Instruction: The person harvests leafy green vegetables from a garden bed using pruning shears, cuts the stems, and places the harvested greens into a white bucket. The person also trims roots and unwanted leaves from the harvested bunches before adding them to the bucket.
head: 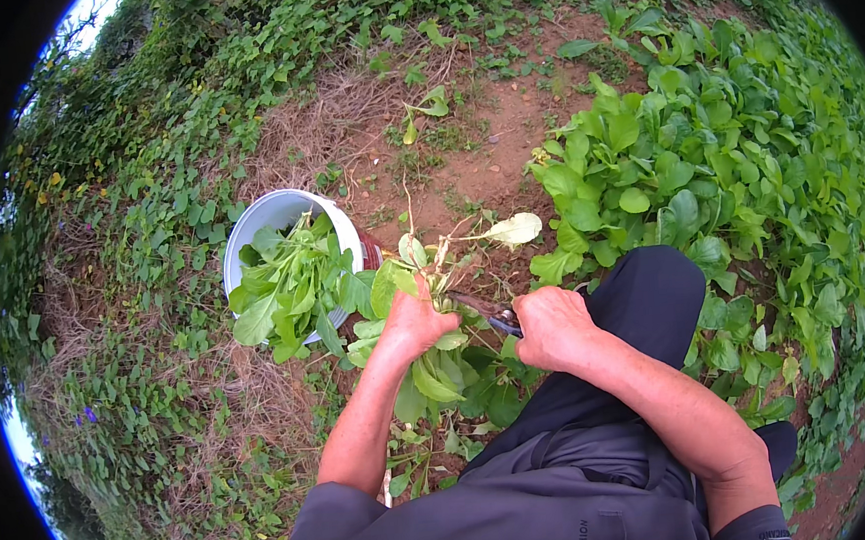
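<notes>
My left hand (417, 324) grips a bunch of leafy greens (436, 379) by the stems, with its pale roots (440, 254) pointing away from me. A yellowed leaf (514, 229) sticks out to the right of the roots. In my right hand (554, 327) is a pair of pruning shears (492, 312), its blades at the stems just beside my left thumb. Whether the blades are open or closed is hard to make out. Left of the bunch, a white plastic bucket (234, 246) lies tilted with cut greens (290, 284) in it, some hanging over its rim.
Dense leafy greens (665, 156) grow in a bed to the right, reaching my bent knee (651, 277). Creeping vines (170, 175) and dry grass (317, 127) cover the left side. Bare reddish soil (501, 126) lies ahead, with a loose plant (428, 105) on it.
</notes>
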The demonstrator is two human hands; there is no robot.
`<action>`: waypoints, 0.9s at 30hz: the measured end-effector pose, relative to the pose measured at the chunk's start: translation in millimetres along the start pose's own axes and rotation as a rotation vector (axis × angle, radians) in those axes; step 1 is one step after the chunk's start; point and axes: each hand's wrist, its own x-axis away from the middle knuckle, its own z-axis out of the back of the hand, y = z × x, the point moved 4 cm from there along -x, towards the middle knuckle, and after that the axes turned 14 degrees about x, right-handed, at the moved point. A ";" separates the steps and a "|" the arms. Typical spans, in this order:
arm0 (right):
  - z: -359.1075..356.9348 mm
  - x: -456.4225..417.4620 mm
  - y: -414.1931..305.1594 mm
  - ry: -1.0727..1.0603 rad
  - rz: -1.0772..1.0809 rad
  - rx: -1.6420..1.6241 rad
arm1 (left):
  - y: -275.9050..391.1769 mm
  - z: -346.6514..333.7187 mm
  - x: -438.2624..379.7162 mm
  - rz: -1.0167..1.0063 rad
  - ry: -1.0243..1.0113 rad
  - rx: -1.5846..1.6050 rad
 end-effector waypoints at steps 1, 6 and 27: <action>0.6 0.6 -0.5 0.005 -0.002 -0.010 | -0.1 0.3 0.0 0.030 -0.011 -0.011; -4.0 2.2 1.8 0.056 -0.017 -0.104 | -6.6 -0.4 -4.3 -0.041 -0.006 -0.036; -4.8 1.1 -0.1 0.125 0.017 -0.103 | -17.3 -6.8 -10.3 0.025 -0.040 0.129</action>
